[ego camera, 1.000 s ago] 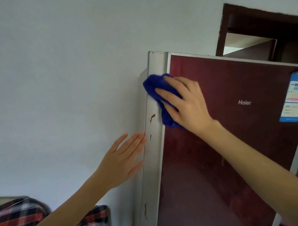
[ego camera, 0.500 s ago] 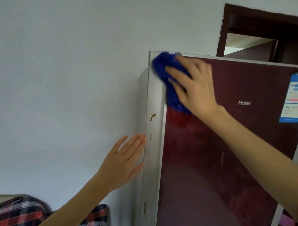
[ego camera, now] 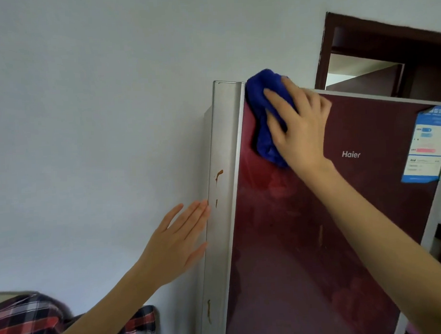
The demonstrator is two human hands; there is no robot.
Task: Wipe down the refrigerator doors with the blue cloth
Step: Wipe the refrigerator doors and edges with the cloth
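A person's left hand (ego camera: 177, 243) lies flat against the side of the refrigerator, fingers straight and pressed together, the thumb held apart below them. The fingertips touch the silver edge strip (ego camera: 225, 216) just below a brown drip stain (ego camera: 218, 175). The hand has not shifted over the past second. Under that forearm, at the lower left, sits a bundle of red, white and dark plaid fabric (ego camera: 25, 321).

The dark red refrigerator door (ego camera: 305, 251) fills the right of the view, its glossy panel smeared and carrying a dim reflection. Higher up, the right hand (ego camera: 300, 131) presses the blue cloth (ego camera: 262, 103) against the door's top left corner. Its fingers are spread and laid nearly straight over the bunched fabric; the thumb cannot be seen. The cloth now rests on the red panel, just right of the silver strip, with its upper fold rising past the door's top edge.

A second ago the cloth sat lower, across the silver strip and the panel's left edge. Half a second ago it covered the strip's top corner. It has since slid right, leaving the strip bare from top to bottom, and the stains on the strip are unchanged.

To the right of the hand are the white "Haier" logo (ego camera: 351, 154) and a blue and white label (ego camera: 426, 144) near the door's right edge. Behind stand a plain white wall (ego camera: 100, 121) and a dark brown door frame (ego camera: 384, 33).
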